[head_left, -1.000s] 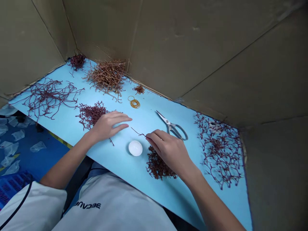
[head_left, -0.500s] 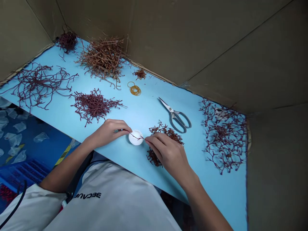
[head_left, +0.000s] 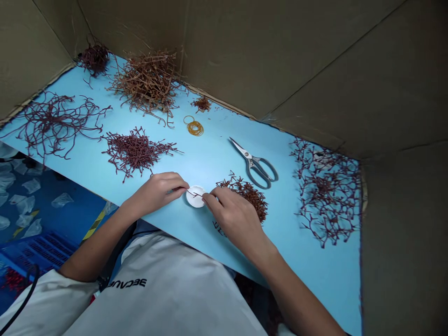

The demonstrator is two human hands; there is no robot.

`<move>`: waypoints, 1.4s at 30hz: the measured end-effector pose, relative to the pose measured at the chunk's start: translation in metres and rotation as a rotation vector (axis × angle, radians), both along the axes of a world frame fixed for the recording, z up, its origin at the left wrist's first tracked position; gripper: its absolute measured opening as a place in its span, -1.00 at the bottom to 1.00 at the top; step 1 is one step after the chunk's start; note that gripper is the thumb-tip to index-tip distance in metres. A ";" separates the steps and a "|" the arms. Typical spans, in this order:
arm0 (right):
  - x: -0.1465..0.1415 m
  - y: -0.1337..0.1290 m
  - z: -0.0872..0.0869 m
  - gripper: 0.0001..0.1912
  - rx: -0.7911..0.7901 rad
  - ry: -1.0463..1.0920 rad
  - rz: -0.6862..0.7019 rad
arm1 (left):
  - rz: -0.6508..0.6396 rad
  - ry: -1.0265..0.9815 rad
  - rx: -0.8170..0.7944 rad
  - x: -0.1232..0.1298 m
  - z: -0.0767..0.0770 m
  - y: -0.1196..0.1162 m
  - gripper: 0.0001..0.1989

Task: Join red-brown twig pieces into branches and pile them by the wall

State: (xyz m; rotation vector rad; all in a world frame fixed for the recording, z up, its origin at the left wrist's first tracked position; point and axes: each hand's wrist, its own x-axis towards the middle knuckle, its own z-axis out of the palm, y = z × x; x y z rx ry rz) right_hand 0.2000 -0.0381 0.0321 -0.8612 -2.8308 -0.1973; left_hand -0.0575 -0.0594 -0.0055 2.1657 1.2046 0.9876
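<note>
Both hands on one thin dark red sprig (head_left: 194,192), held low over a small white disc (head_left: 195,197) on the blue board (head_left: 308,275). Can't tell if the sprig touches the disc. Left hand (head_left: 157,191) has the sprig's left end pinched, fingers closed on it. Right hand (head_left: 235,218) clamps the other end the same way. Hands just apart, the disc between them.

Bearings taken from the disc: dark reddish-brown pile (head_left: 247,198) at 3 o'clock, right under my right hand. Wide branching red spread (head_left: 325,191) further out, also 3 o'clock. Steel scissors (head_left: 255,165) at 2 o'clock, handles toward me, well apart from my hands. Rubber bands (head_left: 194,128) at 12 o'clock. Tan twig heap (head_left: 147,81) at 11 o'clock. Dense dark red pile (head_left: 135,151) at 10 o'clock, near my left hand
</note>
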 end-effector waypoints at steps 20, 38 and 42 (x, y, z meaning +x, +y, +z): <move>-0.001 0.005 -0.003 -0.82 0.021 0.039 -0.021 | 0.024 0.005 -0.024 0.002 0.004 0.002 -0.88; 0.001 0.002 -0.001 -0.86 -0.023 0.097 -0.021 | 0.142 -0.164 -0.091 -0.003 0.014 0.003 -0.86; -0.005 0.003 -0.005 -0.84 0.059 0.115 0.010 | 0.151 -0.150 -0.102 -0.006 0.012 0.002 -0.85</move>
